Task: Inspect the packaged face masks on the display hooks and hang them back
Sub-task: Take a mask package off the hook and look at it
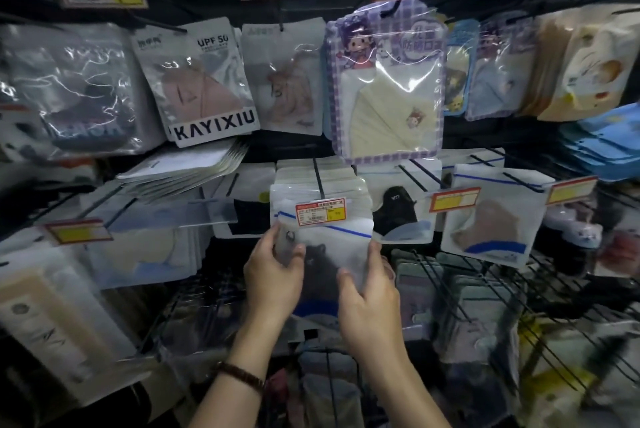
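Packet (pixel 332 254) of frosted film, dark face mask inside, was held at the front of the stack on the middle hook (pixel 318 178), its top edge behind the red price tag (pixel 320 212); whether its hole sat on the hook could not be told. Left hand (pixel 273 275) pinched the left edge; right hand (pixel 370 299) gripped the lower right corner. Advised: keep it level and slide the hole squarely past the tag, clear of the neighbouring black-mask packet (pixel 398 212).

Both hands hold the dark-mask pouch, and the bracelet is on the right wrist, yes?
No. The head view shows the bracelet on the left wrist. The left hand and right hand both hold the dark-mask pouch, as you said.
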Demonstrator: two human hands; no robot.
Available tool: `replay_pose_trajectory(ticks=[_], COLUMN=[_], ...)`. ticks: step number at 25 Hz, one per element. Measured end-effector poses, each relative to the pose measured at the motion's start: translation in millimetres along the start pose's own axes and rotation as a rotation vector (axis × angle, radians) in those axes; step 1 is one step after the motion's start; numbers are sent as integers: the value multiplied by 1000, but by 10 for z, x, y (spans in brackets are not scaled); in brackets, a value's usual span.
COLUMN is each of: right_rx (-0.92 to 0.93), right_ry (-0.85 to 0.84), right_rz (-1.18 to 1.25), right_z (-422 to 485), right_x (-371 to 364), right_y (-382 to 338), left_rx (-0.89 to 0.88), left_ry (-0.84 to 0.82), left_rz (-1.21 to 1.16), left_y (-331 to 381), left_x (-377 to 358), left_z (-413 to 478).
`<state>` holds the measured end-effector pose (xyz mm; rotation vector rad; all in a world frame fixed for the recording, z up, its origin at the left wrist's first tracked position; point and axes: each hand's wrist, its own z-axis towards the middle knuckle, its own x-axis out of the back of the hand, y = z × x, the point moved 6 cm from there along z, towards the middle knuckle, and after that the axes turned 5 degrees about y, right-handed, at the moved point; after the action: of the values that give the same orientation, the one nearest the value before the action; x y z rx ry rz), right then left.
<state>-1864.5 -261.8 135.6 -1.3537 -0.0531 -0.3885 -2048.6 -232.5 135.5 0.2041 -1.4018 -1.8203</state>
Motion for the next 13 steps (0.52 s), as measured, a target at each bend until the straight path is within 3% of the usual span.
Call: replay_pose_trajectory(ticks=[9, 13], right_rx=[39, 49], right_ry=[137, 278], right_rz=[8, 133], right_z=[35, 54], right_x=[76, 117], right_y=[-32, 42], left_rx=[14, 129], left_ry=[112, 51], left_rz=[-29, -359], left_y=[-39, -150], left_x=[249, 229], left_z=[8, 54])
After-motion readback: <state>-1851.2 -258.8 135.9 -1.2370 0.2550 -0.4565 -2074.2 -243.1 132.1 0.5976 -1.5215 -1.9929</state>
